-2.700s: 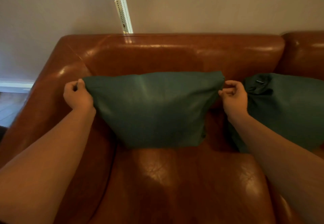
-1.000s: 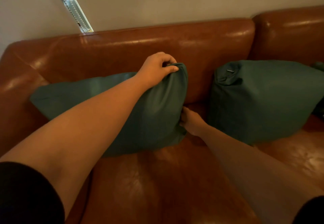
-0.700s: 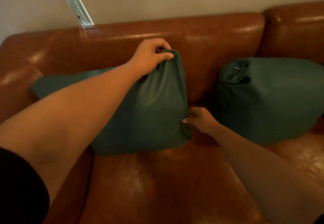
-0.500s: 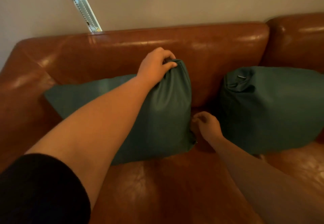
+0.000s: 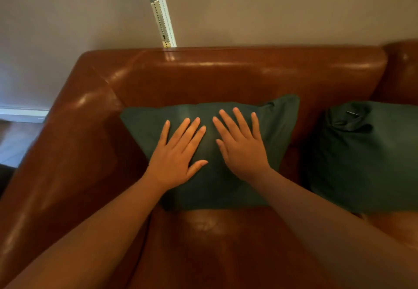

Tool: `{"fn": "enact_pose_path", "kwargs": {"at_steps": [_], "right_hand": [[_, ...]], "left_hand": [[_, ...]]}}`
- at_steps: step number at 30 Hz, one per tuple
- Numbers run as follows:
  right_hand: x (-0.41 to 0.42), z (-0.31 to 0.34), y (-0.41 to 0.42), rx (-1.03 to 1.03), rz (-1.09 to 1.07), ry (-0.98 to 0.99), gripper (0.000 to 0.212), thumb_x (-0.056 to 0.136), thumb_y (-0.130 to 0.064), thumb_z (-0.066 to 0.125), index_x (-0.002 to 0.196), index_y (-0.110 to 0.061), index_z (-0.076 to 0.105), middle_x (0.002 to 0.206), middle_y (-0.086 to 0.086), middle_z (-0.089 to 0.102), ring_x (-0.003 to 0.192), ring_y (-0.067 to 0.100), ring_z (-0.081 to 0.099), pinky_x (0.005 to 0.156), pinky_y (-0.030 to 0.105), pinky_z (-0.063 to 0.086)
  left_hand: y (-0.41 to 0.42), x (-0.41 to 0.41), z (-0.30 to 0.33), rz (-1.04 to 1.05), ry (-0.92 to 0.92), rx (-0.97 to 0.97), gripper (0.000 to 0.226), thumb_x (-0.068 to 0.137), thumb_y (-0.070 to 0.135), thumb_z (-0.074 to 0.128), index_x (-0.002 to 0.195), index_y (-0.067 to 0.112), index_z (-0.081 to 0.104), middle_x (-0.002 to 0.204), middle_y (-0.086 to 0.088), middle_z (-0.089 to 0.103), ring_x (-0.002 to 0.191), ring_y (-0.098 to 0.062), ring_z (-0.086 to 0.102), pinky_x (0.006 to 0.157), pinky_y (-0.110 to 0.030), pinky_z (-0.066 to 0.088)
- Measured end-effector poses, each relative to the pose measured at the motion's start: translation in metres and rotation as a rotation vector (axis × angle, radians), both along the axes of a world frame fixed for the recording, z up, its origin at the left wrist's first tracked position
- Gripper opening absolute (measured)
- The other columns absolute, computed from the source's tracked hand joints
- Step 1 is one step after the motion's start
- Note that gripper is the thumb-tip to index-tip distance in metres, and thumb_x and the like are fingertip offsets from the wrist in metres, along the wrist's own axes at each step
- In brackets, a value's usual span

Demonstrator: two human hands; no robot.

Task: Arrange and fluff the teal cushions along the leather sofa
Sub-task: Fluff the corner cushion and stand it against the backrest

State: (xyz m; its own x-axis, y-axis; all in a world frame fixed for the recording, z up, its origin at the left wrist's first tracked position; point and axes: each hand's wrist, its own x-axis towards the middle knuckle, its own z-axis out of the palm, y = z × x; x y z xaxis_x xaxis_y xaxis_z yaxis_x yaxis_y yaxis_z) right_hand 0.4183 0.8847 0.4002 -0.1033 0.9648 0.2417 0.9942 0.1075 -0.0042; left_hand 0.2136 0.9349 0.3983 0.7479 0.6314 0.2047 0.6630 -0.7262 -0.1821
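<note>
Nearest me, my two bare forearms reach up over the sofa (image 5: 203, 243) seat. My left hand (image 5: 175, 155) and right hand (image 5: 241, 146) both lie flat, palms down, on the front face of the near cushion (image 5: 278, 128), fingers spread and straight, gripping nothing. Half a second ago the left was pinching that cushion's top right corner and the right was curled low at its side edge; now both have let go and press the middle, thumbs pointing toward each other with a narrow gap between them. Beyond my fingertips the cushion leans on the backrest, its lower edge on the seat below my wrists. I count two teal cushions: this one, and a second cushion (image 5: 366, 153) well to the right of my right fingers, apart from the first. One sofa, two hands. Farthest back, one pale strip (image 5: 161, 10) runs up the wall (image 5: 271, 6).
</note>
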Motion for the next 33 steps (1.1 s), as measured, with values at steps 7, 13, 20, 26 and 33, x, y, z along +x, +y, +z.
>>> {"fn": "enact_pose_path", "kwargs": {"at_steps": [7,13,20,26,33], "right_hand": [[0.002,-0.003,0.032,-0.038,-0.060,-0.027,0.052,0.100,-0.042,0.025,0.148,-0.023,0.029,0.155,0.001,0.030,0.144,0.028,0.022,0.116,0.056,0.012],[0.009,-0.011,0.057,-0.045,-0.061,0.014,0.053,0.099,-0.042,0.025,0.149,-0.024,0.026,0.156,0.000,0.027,0.145,0.028,0.019,0.116,0.055,0.010],[0.015,-0.022,0.076,-0.020,-0.051,0.036,0.053,0.099,-0.041,0.027,0.150,-0.025,0.024,0.157,0.000,0.024,0.145,0.028,0.018,0.116,0.056,0.009],[0.017,-0.030,0.090,-0.001,-0.050,0.036,0.053,0.100,-0.041,0.030,0.150,-0.024,0.025,0.157,0.000,0.023,0.146,0.029,0.016,0.115,0.058,0.010],[0.019,-0.025,0.082,0.013,-0.004,0.049,0.054,0.099,-0.042,0.031,0.150,-0.024,0.024,0.158,0.000,0.022,0.146,0.028,0.015,0.115,0.059,0.010]], "left_hand": [[0.033,0.010,-0.010,0.062,0.042,0.068,0.073,0.091,0.059,0.035,0.149,0.016,0.023,0.156,-0.007,0.024,0.143,-0.024,0.024,0.114,-0.055,0.017],[0.058,0.017,-0.019,0.069,0.049,0.111,0.073,0.092,0.061,0.032,0.149,0.017,0.021,0.157,-0.007,0.020,0.144,-0.024,0.021,0.114,-0.055,0.017],[0.075,0.022,-0.024,0.082,0.075,0.119,0.074,0.092,0.062,0.030,0.151,0.017,0.019,0.157,-0.007,0.019,0.144,-0.024,0.018,0.114,-0.055,0.016],[0.091,0.025,-0.034,0.089,0.087,0.119,0.075,0.093,0.062,0.029,0.151,0.017,0.016,0.158,-0.007,0.016,0.145,-0.024,0.016,0.115,-0.055,0.015],[0.084,0.020,-0.029,0.058,0.038,0.153,0.073,0.093,0.062,0.029,0.151,0.019,0.017,0.158,-0.007,0.016,0.145,-0.026,0.015,0.114,-0.057,0.014]]}}
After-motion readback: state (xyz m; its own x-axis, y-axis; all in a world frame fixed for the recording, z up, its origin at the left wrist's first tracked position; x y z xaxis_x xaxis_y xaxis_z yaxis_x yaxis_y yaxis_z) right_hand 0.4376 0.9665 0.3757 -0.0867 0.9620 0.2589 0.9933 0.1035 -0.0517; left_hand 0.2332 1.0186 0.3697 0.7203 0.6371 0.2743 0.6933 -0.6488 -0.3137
